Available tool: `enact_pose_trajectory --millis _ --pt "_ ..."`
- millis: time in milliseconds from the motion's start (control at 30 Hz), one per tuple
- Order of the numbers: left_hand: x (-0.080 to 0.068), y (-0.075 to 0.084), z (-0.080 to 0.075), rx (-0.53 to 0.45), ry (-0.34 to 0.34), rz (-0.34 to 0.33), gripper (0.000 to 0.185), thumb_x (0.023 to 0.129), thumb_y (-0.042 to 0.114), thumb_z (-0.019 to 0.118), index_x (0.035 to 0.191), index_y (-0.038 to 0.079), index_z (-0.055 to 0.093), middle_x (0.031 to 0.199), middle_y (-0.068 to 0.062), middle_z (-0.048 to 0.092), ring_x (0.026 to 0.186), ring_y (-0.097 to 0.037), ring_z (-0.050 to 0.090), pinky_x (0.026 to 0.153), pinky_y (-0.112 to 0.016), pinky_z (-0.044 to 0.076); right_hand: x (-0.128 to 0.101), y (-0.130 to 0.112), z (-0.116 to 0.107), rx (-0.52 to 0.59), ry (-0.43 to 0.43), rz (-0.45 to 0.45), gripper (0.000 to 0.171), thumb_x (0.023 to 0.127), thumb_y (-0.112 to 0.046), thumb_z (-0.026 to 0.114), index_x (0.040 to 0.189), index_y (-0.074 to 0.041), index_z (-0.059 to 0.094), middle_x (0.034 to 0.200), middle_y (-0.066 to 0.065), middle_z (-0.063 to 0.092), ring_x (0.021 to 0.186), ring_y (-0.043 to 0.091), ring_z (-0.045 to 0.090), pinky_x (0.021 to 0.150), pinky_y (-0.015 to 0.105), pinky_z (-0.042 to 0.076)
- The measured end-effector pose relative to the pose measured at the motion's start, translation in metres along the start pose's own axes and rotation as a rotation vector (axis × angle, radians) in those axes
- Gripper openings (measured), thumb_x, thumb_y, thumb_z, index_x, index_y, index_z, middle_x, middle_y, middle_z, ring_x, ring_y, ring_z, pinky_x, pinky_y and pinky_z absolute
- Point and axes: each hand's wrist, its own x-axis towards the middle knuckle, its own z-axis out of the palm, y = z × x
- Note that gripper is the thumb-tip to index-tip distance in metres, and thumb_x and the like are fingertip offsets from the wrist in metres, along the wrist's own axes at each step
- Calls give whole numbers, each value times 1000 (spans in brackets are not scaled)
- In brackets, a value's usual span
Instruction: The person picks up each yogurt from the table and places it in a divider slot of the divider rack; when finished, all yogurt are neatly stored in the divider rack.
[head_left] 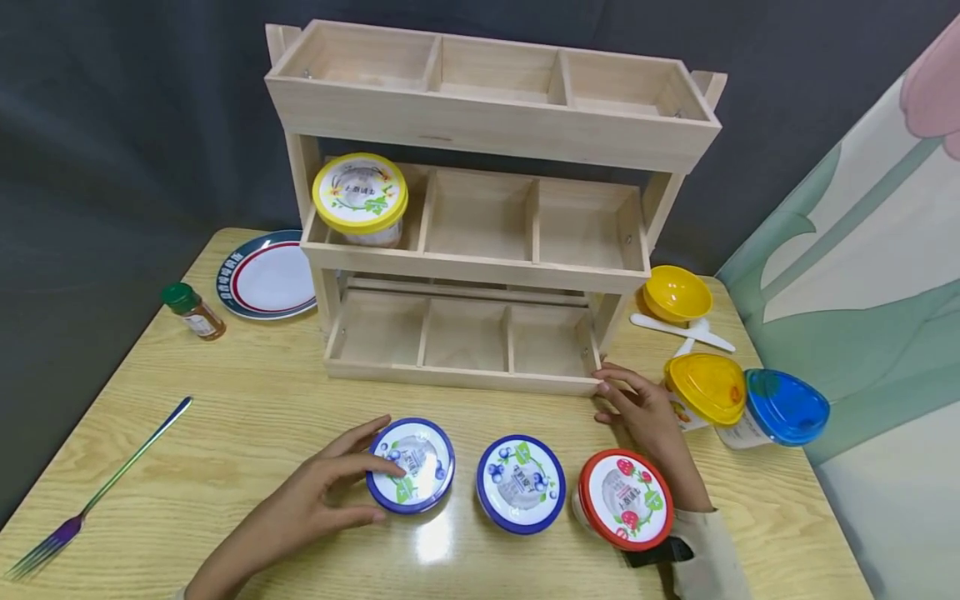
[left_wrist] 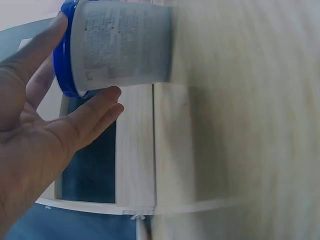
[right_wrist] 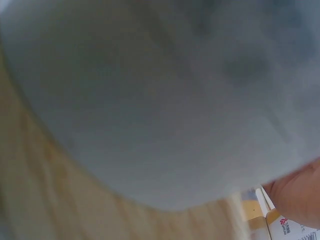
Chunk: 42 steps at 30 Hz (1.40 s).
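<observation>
My left hand (head_left: 330, 487) is at a blue-lidded tub (head_left: 412, 465) with blueberry pictures, one finger lying over its lid and the thumb beside the rim. In the left wrist view, the spread fingers (left_wrist: 97, 112) lie around the tub's blue lid (left_wrist: 62, 55). My right hand (head_left: 637, 408) touches the lower right front corner of a wooden three-tier rack (head_left: 465, 379) with its fingertips. A second blue-lidded tub (head_left: 521, 484) and a red-lidded tub (head_left: 626, 500) stand between the hands. A blurred pale surface fills most of the right wrist view.
On the rack's middle tier, a yellow-lidded tub (head_left: 360, 196) occupies the left compartment. Right of the rack are a yellow bowl (head_left: 677, 293), white plastic cutlery (head_left: 682, 332), a yellow-lidded tub (head_left: 705, 390) and a blue-lidded tub (head_left: 783, 408). Leftward are a plate (head_left: 272, 275), spice bottle (head_left: 193, 312) and fork (head_left: 97, 496).
</observation>
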Motion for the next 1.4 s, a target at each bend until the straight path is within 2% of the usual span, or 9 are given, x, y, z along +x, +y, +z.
enact_pose_trajectory --millis 100,233,467,600,700,800,1000,1233,1400 --pt "1 -5 2 -228 -50 -36 35 98 22 84 132 17 76 170 -33 32 149 -58 40 113 -30 47 0 -1 -1 -8 1 -9 34 113 -7 58 141 13 59 165 24 42 108 4 68 80 30 65" --pt "2 -10 4 -507 -102 -76 38 100 7 79 135 -3 68 164 -48 23 142 -62 46 102 -33 57 0 -2 -2 -1 -1 -12 35 113 -9 58 141 13 59 166 24 41 109 4 67 80 30 65" --pt "3 -12 4 -503 -95 -55 37 99 6 79 133 -4 69 159 -45 36 140 -60 49 100 -34 58 -2 -4 -2 35 10 -4 37 114 -12 59 142 12 59 165 21 41 109 3 68 81 30 65" --pt "0 -11 0 -448 -86 -46 35 98 10 82 131 2 73 165 -44 28 146 -66 36 104 -34 56 -2 -5 -3 21 4 -3 38 114 -13 59 143 11 59 166 21 40 110 2 68 82 30 65" --pt "1 -3 -6 -320 -70 0 32 97 16 84 129 13 78 166 -37 35 149 -66 31 109 -39 53 -2 -5 -3 18 3 1 38 114 -13 59 143 11 59 167 21 40 110 2 67 82 30 65" --pt "4 12 -13 -175 -49 64 29 98 20 83 126 23 80 166 -29 42 150 -63 35 112 -42 51 -2 -5 -3 18 8 1 37 114 -13 59 142 11 60 166 22 40 110 2 68 81 30 65" --pt "20 50 -28 32 -14 223 31 96 22 85 123 34 80 168 -11 47 152 -46 44 114 -29 45 -1 -3 -3 31 4 -1 38 114 -13 59 143 11 60 166 24 40 110 4 68 81 30 65" --pt "53 82 -56 128 -7 378 36 92 8 88 121 29 82 169 -9 46 152 -39 46 110 -35 53 -2 0 -2 31 11 19 38 114 -12 58 143 12 59 166 22 41 109 4 67 81 30 65" --pt "83 96 -78 167 47 546 45 86 -6 88 122 20 81 172 -9 42 154 -35 44 110 -29 52 -2 2 1 30 6 -3 36 114 -10 58 141 13 59 164 24 42 108 5 67 80 30 65"
